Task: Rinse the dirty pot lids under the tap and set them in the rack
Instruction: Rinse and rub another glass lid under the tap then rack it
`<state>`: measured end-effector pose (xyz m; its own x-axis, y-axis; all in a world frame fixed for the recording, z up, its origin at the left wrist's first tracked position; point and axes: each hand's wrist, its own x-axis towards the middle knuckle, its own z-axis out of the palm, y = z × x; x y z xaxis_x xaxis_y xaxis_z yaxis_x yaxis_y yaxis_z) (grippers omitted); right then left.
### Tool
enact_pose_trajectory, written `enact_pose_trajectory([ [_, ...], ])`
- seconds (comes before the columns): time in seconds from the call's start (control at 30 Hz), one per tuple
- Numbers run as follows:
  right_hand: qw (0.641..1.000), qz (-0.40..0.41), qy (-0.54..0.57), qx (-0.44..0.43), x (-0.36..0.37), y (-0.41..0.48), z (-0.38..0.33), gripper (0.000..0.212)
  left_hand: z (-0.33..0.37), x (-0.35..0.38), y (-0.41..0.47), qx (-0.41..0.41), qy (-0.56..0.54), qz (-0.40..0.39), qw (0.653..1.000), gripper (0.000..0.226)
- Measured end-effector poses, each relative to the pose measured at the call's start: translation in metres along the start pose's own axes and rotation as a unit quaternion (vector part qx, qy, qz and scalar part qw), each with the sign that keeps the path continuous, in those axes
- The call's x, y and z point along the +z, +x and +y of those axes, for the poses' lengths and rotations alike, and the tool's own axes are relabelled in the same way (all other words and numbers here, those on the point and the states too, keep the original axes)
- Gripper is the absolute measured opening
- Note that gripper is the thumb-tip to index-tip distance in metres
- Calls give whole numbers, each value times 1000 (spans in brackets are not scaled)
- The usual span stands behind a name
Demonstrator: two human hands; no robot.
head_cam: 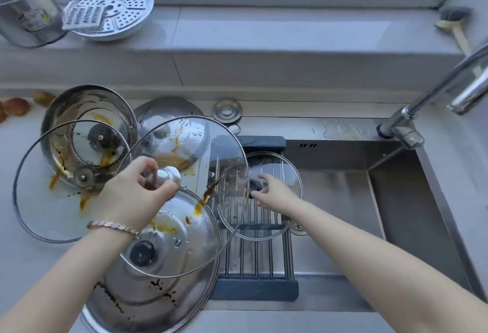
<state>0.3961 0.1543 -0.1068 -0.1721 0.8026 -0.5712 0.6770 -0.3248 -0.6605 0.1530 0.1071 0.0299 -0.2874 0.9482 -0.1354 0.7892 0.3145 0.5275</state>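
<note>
Large glass lid [216, 147]: held off the counter, tilted, streaked with orange-brown sauce. Left hand [134, 190] has its fingers curled tight round the lid's silver knob [171, 175]; a bracelet [113, 227] sits on that wrist.

Small glass lid [285, 171]: lies flat on the rack [256, 261], looks clean. Right hand [277, 191] is at its dark knob [254, 184], thumb on the far side, fingers on the near side, slightly apart. Cannot tell whether they press on the knob or only flank it.

The far-right rim of the large lid overhangs the rack and overlaps the small lid's left edge, just left of the right fingers.

Below the left fingers: stained steel lid [148, 295] on the counter. Left of them: another soiled glass lid [47, 208], flat. Beyond them: steel pot [79, 102], sauce inside.

Rack bars span the sink [409, 213] on its left side, under the right fingers. Tap [404, 124] stands well right of and beyond the right fingers; no water visible from it.
</note>
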Motion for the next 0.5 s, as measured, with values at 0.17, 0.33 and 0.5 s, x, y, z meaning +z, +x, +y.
enact_pose_trajectory([
  [0.17,912,34,403,70,-59,-50,-1,53,46,26,-9,62,40,-40,996,23],
  [0.33,839,-10,534,108,-112,-99,26,60,113,75,-35,163,99,-68,979,27],
  [0.5,844,184,484,139,-145,-120,80,48,175,125,-62,226,89,-121,963,33],
])
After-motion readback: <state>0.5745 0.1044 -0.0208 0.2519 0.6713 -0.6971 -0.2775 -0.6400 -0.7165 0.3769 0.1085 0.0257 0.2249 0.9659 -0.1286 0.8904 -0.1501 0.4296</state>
